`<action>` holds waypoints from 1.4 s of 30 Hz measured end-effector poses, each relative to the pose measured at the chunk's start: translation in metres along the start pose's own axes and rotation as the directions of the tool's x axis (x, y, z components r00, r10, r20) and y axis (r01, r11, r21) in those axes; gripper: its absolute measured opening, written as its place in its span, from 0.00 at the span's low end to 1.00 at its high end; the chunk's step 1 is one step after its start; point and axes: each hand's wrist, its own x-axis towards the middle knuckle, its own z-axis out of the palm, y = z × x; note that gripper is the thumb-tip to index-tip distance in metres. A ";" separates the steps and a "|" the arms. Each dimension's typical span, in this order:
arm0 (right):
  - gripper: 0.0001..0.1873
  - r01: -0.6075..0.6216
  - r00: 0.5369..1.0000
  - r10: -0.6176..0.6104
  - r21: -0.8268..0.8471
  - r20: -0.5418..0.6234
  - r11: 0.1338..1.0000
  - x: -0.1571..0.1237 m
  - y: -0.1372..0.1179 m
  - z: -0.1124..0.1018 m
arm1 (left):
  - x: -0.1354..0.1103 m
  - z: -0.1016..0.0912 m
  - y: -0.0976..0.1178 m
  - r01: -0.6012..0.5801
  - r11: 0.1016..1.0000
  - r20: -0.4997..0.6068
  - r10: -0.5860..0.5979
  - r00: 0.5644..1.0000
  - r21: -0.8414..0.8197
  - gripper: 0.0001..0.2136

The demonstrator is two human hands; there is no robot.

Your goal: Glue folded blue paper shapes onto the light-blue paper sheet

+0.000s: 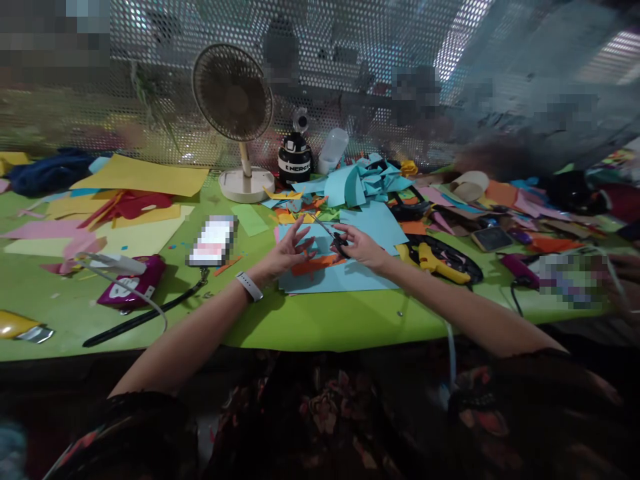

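My right hand (361, 247) grips the black handles of a pair of scissors (334, 237), blades pointing up and left. My left hand (289, 250) is just to the left of them with fingers spread, and pinches a small piece of orange-red paper (306, 251) near the blades. Both hands hover over a light blue paper sheet (345, 273) on the green table (320, 320). An orange paper strip (313, 267) lies on that sheet under my hands. A white band sits on my left wrist.
A desk fan (235, 113) stands behind, next to a black jar (295, 160) and a heap of blue scraps (360, 180). A yellow glue gun (435, 261) lies right, a phone (214, 240) and magenta pouch (131, 283) left, yellow sheets (140, 175) far left.
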 end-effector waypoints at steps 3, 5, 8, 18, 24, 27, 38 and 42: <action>0.36 0.055 0.996 -0.055 0.006 -0.064 0.998 -0.006 -0.009 -0.009 | 0.000 0.000 0.001 -0.003 1.000 -0.009 0.003 1.000 0.012 0.51; 0.36 0.118 0.979 -0.118 -0.008 -0.167 0.993 -0.013 -0.017 -0.019 | 0.000 0.000 0.000 -0.005 1.000 -0.012 0.005 1.000 0.017 0.51; 0.35 0.206 0.918 -0.214 -0.061 -0.335 0.977 -0.023 -0.025 -0.033 | 0.000 -0.001 0.000 -0.006 1.000 -0.004 0.006 1.000 0.022 0.50; 0.28 0.450 0.513 -0.607 -0.412 -0.607 0.793 -0.048 -0.041 -0.093 | 0.001 -0.003 -0.001 -0.068 0.996 0.028 0.066 0.997 0.050 0.53; 0.31 0.308 0.510 -0.639 -0.571 -0.576 0.761 -0.065 -0.038 -0.099 | 0.000 -0.001 0.001 -0.052 0.996 0.012 0.052 0.999 0.074 0.51; 0.30 0.250 0.648 -0.558 -0.547 -0.518 0.798 -0.065 -0.034 -0.093 | 0.002 -0.003 -0.001 -0.069 0.994 0.016 0.068 0.998 0.079 0.50; 0.35 0.293 0.761 -0.316 -0.134 -0.566 0.947 0.036 -0.033 -0.060 | 0.023 -0.004 0.017 -0.072 0.991 -0.033 0.076 0.997 0.112 0.49; 0.36 0.338 0.785 -0.236 0.077 -0.573 0.938 0.070 -0.025 -0.045 | 0.053 0.011 0.028 -0.100 0.984 0.029 0.097 0.995 0.146 0.47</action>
